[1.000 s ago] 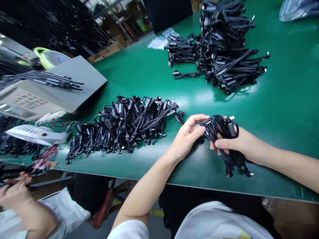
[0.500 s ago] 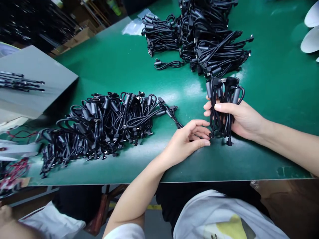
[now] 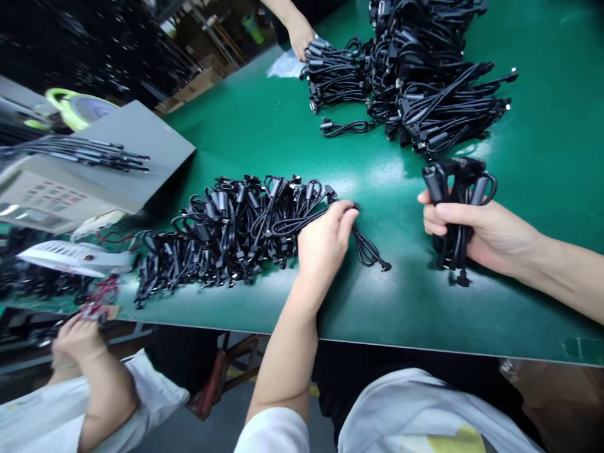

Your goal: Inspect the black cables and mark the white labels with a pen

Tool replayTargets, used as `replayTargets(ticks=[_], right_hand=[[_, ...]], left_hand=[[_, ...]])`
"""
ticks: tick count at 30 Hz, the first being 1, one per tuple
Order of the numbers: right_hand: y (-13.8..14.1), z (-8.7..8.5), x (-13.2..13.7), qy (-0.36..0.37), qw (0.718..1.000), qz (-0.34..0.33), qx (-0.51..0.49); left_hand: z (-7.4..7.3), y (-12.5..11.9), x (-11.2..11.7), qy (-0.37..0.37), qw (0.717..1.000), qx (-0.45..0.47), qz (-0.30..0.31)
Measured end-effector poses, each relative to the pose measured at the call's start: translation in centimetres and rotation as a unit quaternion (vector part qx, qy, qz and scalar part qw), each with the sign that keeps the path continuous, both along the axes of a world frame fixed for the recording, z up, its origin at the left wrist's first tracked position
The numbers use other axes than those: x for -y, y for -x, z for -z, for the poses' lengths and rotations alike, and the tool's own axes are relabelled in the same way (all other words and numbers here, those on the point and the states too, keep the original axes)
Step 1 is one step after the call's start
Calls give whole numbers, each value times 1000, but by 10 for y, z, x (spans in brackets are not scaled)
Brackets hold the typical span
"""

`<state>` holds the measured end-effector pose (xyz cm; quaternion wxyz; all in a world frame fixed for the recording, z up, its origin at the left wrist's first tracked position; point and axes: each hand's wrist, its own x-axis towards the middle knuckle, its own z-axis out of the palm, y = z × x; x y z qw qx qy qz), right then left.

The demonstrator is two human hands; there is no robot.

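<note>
Bundle of looped black cables with grey barrels (image 3: 458,184) sat in right hand (image 3: 497,240), fingers curled round it — left hand (image 3: 324,242) fingertips nearly together, hold unclear, thin looped black cable (image 3: 367,246) just beside them.

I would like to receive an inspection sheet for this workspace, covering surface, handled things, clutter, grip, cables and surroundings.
Surface: green table, glossy.
Handled things: bundle of black cables; near pile of similar cables.
Clutter: clear plastic beside the far heap of cables.
Grip: right hand closed around the bundle; left hand at a folded cable, unclear whether it is gripped.
Cables: besides the black ones, red wires near a white device.
Surroundings: grey box at left; another person's hand at the far heap's edge; a co-worker's hands at lower left.
</note>
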<state>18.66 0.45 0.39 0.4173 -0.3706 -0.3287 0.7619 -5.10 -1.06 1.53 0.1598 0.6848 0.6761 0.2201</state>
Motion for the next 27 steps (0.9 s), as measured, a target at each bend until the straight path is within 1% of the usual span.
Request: replayTargets(ticks=[1, 2, 3, 4, 6, 7, 8, 10, 11, 12, 13, 14, 17, 19, 20, 22, 24, 26, 27], right_hand=[[0, 0, 1, -1, 1000, -8, 8], [0, 0, 3, -1, 1000, -19, 10], [1, -1, 5, 2, 999, -33, 10], [1, -1, 7, 6, 999, -48, 12], [3, 0, 9, 15, 997, -66, 28], [3, 0, 10, 16, 997, -67, 42], [4, 1, 10, 16, 996, -66, 53], [6, 2, 11, 10, 996, -71, 57], [7, 3, 12, 6, 996, -76, 54], [8, 3, 13, 5, 995, -81, 51], [9, 3, 15, 8, 995, -88, 50], [11, 2, 18, 14, 994, -96, 52], [14, -1, 26, 45, 990, -130, 45], [14, -2, 29, 67, 986, -153, 28], [14, -2, 29, 75, 984, -160, 20], [12, 0, 28, 86, 982, -168, 10], [10, 3, 27, 88, 983, -161, 2], [9, 5, 26, 94, 984, -151, -6], [8, 5, 27, 97, 984, -151, -9]], left_hand=[[2, 2, -2, 14, 999, -35, 16], [5, 4, -3, 27, 998, -49, 40], [7, 4, -3, 35, 997, -40, 63], [10, 2, -2, 41, 996, -9, 82], [14, -3, 1, 51, 987, 112, 99], [15, -6, 3, 60, 974, 195, 101], [15, -10, 5, 72, 951, 281, 103], [16, -18, 9, 93, 891, 431, 108], [16, -22, 12, 100, 864, 482, 110], [15, -25, 14, 106, 843, 514, 114], [14, -27, 16, 110, 831, 533, 117], [13, -29, 17, 108, 825, 542, 118], [8, -27, 17, 52, 816, 565, 112], [5, -22, 14, 9, 795, 600, 84], [3, -20, 12, 2, 781, 621, 63], [2, -17, 7, 32, 758, 651, 22], [3, -15, 5, 94, 747, 659, 5], [4, -15, 4, 154, 741, 654, 22], [4, -15, 4, 171, 737, 653, 38]])
